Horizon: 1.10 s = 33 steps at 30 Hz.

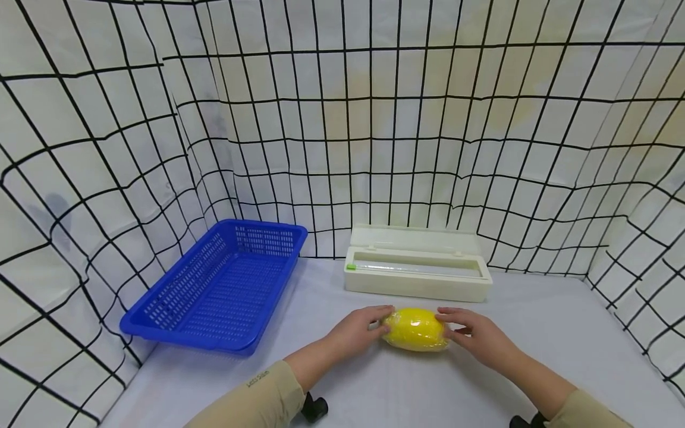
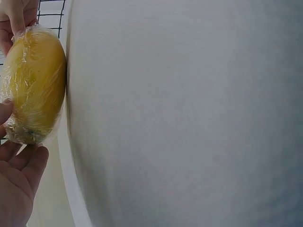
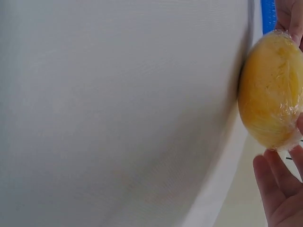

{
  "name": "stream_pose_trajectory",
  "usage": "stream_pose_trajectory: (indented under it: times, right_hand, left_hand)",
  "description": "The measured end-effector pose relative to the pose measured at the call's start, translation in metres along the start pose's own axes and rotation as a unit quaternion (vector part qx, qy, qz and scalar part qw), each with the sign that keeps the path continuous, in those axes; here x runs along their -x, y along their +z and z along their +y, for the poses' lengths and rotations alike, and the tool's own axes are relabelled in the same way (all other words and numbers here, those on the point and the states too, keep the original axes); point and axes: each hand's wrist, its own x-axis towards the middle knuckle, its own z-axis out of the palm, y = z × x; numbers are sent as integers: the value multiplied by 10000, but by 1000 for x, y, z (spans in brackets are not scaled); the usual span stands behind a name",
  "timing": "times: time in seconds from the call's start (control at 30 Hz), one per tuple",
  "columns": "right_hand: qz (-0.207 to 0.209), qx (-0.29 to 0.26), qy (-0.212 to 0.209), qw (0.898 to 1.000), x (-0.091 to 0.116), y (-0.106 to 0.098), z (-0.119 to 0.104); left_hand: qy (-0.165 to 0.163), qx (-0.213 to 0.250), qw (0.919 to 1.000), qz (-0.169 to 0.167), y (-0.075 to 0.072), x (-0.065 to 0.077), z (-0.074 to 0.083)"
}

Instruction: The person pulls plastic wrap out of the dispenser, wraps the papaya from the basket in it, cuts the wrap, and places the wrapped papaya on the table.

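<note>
A yellow oval melon [image 1: 416,329], wrapped in shiny clear film, lies on the white-covered table. My left hand [image 1: 361,328] holds its left end, with thumb and fingers spread around the tip. At the other end, my right hand [image 1: 478,334] holds it in the same way. In the left wrist view the film on the melon [image 2: 38,78] looks wrinkled and bunched near the left fingers. The right wrist view has the melon [image 3: 270,90] with smoother film along its side and the right fingertips against its end.
Just behind the melon stands a long cream film dispenser [image 1: 417,289], lid raised, with a roll of clear film [image 1: 417,268] inside. A blue plastic basket [image 1: 184,340] sits to the left. Black wire grid [image 1: 396,142] over white sheeting surrounds the table [image 1: 556,333] at the back and sides.
</note>
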Motion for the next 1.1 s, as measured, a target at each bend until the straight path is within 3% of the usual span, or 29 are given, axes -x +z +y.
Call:
stream_pose_trajectory:
  times: [0.13, 0.43, 0.67, 0.9, 1.1]
  right_hand:
    - [-18, -305, 40, 9995, -1, 0, 3]
    - [-50, -424, 145, 9990, -4, -4, 6]
    - [-116, -449, 155, 9988, -6, -1, 6]
    - [-140, -248, -18, 9996, -7, -4, 3]
    - [-116, -326, -69, 9994, -8, -4, 4]
  left_hand:
    - [-88, 143, 9999, -38, -1, -1, 1]
    - [-231, 97, 9997, -54, -4, -9, 5]
    - [-145, 19, 9999, 23, -2, -3, 7]
    - [-28, -217, 9995, -247, -9, -6, 8]
    - [-548, 387, 9968, -445, -11, -8, 6]
